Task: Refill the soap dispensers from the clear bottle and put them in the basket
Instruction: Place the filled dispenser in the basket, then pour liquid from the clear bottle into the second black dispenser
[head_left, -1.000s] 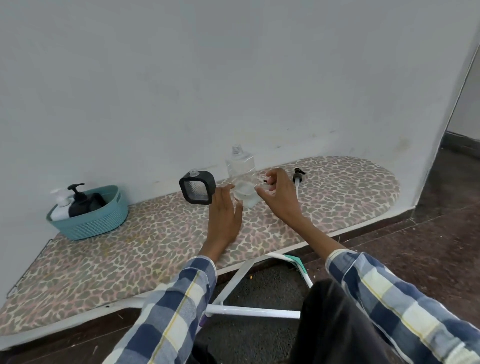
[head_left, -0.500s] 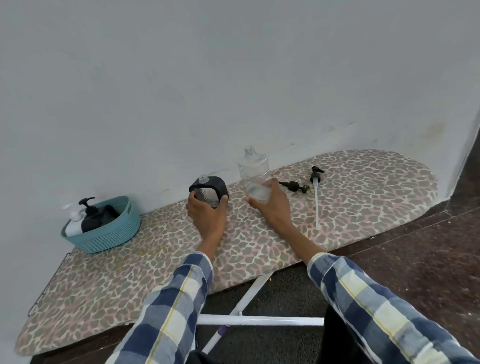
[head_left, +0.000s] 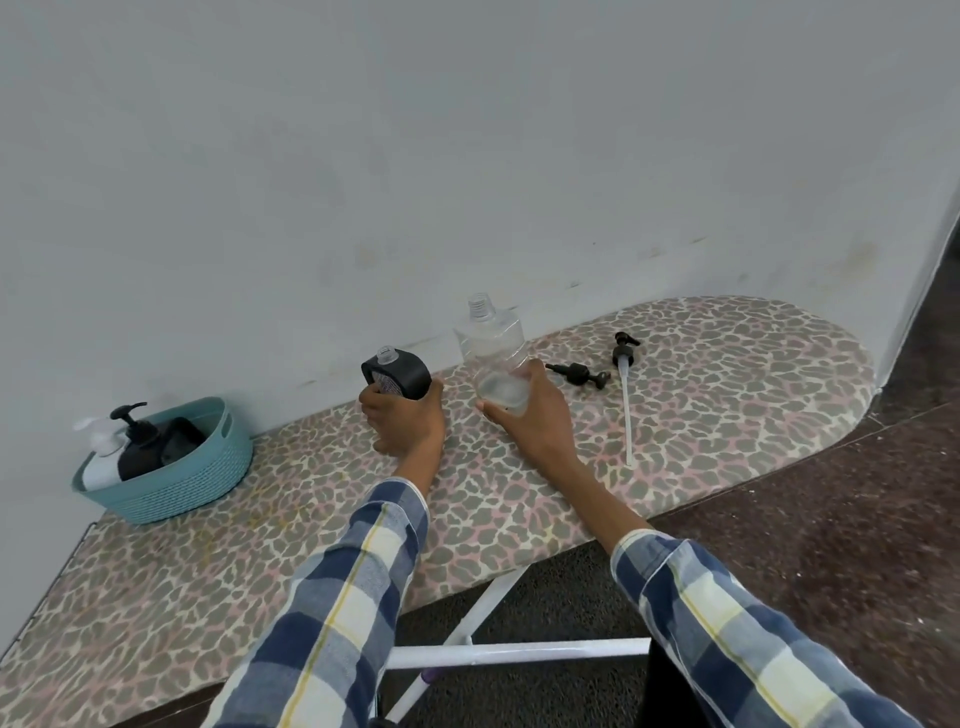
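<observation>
A black square soap dispenser (head_left: 399, 372) with an open clear neck stands on the leopard-print ironing board (head_left: 727, 405); my left hand (head_left: 402, 421) grips its lower part. Just right of it stands the clear bottle (head_left: 491, 348), uncapped, with a little liquid at the bottom; my right hand (head_left: 524, 415) wraps its base. A black pump head (head_left: 576, 372) and a second pump with a long white tube (head_left: 625, 395) lie on the board to the right. The teal basket (head_left: 187, 475) at the left holds a white dispenser (head_left: 101, 457) and a black dispenser (head_left: 139, 441).
The board runs along a white wall (head_left: 467, 156). Its white legs (head_left: 488, 649) show below the near edge, over dark floor (head_left: 857, 519). A wall corner stands at the far right.
The view has shifted, so the board sits more to the right. My left hand closed around the black dispenser and my right hand settled on the clear bottle's base.
</observation>
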